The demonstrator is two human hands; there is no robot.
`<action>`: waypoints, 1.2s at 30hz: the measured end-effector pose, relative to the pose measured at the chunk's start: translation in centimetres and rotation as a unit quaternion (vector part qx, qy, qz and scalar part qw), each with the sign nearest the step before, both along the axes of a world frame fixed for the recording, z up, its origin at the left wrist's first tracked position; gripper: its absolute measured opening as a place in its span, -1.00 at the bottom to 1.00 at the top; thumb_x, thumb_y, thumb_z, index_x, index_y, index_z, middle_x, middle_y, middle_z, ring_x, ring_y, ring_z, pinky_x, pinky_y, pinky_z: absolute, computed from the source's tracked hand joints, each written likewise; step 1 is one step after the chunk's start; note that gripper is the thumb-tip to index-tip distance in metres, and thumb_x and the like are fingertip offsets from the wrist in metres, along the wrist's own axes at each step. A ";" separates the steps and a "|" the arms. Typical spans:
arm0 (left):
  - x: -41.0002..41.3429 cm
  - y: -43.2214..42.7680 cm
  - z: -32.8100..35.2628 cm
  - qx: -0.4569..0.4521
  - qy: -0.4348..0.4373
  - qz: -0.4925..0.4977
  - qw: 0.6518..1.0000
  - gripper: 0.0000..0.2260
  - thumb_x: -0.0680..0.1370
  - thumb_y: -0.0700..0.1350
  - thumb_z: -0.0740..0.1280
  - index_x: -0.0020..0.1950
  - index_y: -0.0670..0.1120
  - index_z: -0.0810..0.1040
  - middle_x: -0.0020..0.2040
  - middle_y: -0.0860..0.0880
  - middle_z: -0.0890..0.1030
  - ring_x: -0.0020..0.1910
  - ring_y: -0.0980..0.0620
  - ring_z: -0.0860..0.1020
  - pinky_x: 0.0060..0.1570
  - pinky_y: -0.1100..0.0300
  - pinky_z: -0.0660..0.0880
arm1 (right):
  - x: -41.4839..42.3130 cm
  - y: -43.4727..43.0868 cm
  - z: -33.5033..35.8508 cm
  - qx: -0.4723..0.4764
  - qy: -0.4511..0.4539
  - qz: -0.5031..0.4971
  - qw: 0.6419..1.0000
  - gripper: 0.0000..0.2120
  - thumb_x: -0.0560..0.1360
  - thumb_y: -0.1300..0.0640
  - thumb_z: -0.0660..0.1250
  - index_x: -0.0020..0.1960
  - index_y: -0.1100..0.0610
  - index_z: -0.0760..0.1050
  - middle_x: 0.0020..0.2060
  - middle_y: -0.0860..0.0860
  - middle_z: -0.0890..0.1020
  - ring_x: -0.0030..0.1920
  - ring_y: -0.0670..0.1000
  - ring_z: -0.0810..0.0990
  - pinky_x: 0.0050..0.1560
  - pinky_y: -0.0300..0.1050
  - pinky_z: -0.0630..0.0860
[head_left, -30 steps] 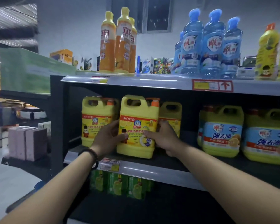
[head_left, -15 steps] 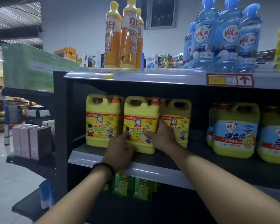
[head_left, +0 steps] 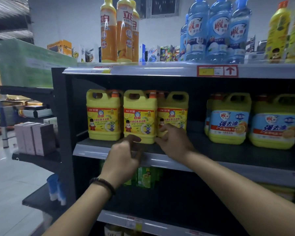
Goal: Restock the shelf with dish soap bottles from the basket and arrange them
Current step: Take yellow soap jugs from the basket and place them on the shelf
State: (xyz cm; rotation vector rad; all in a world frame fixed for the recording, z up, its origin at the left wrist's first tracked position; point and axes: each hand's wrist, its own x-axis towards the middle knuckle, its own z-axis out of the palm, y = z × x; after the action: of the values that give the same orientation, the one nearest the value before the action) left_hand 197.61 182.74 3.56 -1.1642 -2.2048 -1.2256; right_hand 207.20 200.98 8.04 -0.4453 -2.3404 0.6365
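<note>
1. Now, in the head view, the middle jug (head_left: 140, 116) stands upright on the shelf (head_left: 220, 150). It has been pushed back from its forward spot a second ago into line between the left jug (head_left: 103, 114) and the right jug (head_left: 174, 111), close against both.
2. The left hand (head_left: 124, 155) has let go and drawn back before the shelf lip, fingers loosely curled, holding nothing.
3. The right hand (head_left: 174, 142) is released too, its straight fingertips touching the right jug's lower label.
4. This jug looks placed. The basket is out of view, so I cannot tell what remains.
</note>
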 end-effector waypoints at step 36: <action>23.6 -0.8 -55.0 -0.620 -0.127 -0.095 0.769 0.02 0.33 0.59 -0.10 0.72 0.16 -0.08 0.73 -0.16 -0.11 0.69 -0.32 -0.04 0.60 -0.30 0.13 | 35.4 -9.7 -54.7 -0.366 -0.438 -0.084 0.817 -0.42 0.67 -0.17 0.21 0.62 -0.05 0.17 0.48 0.13 0.47 0.34 0.24 0.55 0.27 0.08 0.56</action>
State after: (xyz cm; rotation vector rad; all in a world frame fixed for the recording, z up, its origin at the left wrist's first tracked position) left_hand 221.25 181.94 -51.41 -1.6964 -3.2306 0.3044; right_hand 242.62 191.29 -46.62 -1.5546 -2.7194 1.4917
